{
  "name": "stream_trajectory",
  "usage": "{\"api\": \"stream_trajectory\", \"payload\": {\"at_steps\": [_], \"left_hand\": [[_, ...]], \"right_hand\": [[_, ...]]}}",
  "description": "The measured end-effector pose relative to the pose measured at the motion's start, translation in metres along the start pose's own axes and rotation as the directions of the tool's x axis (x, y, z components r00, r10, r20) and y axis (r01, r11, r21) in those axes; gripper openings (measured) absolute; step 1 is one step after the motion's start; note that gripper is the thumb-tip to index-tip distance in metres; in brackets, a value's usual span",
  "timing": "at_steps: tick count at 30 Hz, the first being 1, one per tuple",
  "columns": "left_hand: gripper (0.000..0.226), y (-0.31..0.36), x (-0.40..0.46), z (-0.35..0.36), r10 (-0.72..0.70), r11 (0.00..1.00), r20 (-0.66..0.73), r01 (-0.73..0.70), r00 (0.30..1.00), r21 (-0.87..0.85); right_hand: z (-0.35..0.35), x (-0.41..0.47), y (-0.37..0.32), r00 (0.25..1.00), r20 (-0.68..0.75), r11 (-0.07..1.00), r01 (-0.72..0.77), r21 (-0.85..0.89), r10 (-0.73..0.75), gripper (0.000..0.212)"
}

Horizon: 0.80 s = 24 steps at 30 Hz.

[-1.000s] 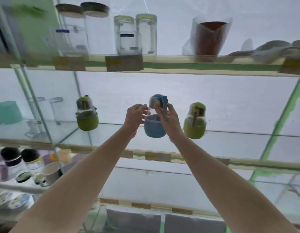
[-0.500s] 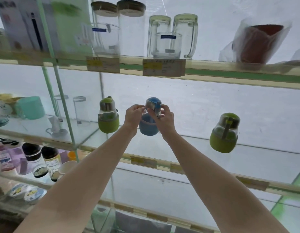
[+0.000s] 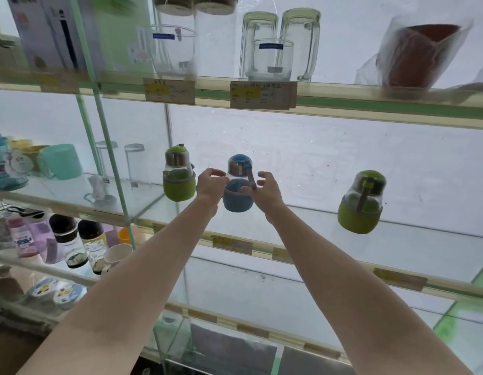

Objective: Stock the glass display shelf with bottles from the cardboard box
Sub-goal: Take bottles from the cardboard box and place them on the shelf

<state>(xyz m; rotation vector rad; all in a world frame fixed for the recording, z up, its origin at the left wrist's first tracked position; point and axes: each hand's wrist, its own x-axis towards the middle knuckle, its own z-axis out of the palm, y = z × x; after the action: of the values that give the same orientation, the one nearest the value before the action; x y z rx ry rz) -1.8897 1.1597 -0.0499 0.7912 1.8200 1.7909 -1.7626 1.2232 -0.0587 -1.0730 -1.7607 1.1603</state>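
Observation:
A blue bottle [image 3: 238, 197] with a blue cap and a grey strap stands on the middle glass shelf [image 3: 424, 236]. My left hand [image 3: 210, 184] curls against its left side at the clear neck. My right hand [image 3: 267, 192] is at its right side, thumb and a finger pinching the strap end while the other fingers are spread away from the bottle. One green bottle [image 3: 179, 182] stands close on the left. Another green bottle [image 3: 360, 205] stands further right on the same shelf. The cardboard box is out of view.
The upper shelf carries glass jars [image 3: 178, 44], glass mugs [image 3: 278, 47] and a wrapped red cup [image 3: 421, 52]. The left bay holds a teal cup [image 3: 60, 162], dark-capped bottles [image 3: 68, 242] and other wares. Price labels [image 3: 263, 94] line the shelf rims.
The view has shifted, so the shelves sit further right and closer. The blue bottle has settled on the shelf. My right hand's fingers have loosened and spread away from it.

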Motion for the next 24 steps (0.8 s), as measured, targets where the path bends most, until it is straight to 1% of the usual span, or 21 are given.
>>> {"api": "stream_trajectory", "payload": {"at_steps": [3,7,11,17,20,24], "left_hand": [[0.020,0.002,-0.016,0.007,0.006,0.999,-0.040,-0.005,0.999,0.037],[0.010,0.007,-0.047,0.021,-0.012,1.000,-0.025,0.012,1.000,0.019],[0.015,0.014,-0.094,0.040,0.003,0.999,0.018,-0.002,1.000,-0.035],[0.004,0.027,-0.170,0.089,0.019,0.998,0.127,-0.011,0.992,-0.063],[0.007,0.032,-0.211,0.124,0.029,0.998,0.220,-0.016,0.975,-0.061],[0.014,0.032,-0.265,0.177,0.032,0.998,0.339,-0.011,0.940,-0.064]], "right_hand": [[-0.018,-0.014,0.007,1.000,0.000,0.999,-0.017,0.047,0.017,0.065],[-0.050,-0.039,0.012,1.000,0.011,0.993,-0.003,0.120,0.002,0.051],[-0.085,-0.067,0.012,1.000,0.005,0.986,0.014,0.164,-0.015,0.042],[-0.154,-0.116,0.026,0.998,-0.047,0.972,0.053,0.230,-0.043,0.029],[-0.201,-0.141,0.036,0.994,-0.100,0.962,0.063,0.267,-0.037,0.026],[-0.266,-0.177,0.060,0.985,-0.173,0.968,0.061,0.242,-0.018,0.027]]}}
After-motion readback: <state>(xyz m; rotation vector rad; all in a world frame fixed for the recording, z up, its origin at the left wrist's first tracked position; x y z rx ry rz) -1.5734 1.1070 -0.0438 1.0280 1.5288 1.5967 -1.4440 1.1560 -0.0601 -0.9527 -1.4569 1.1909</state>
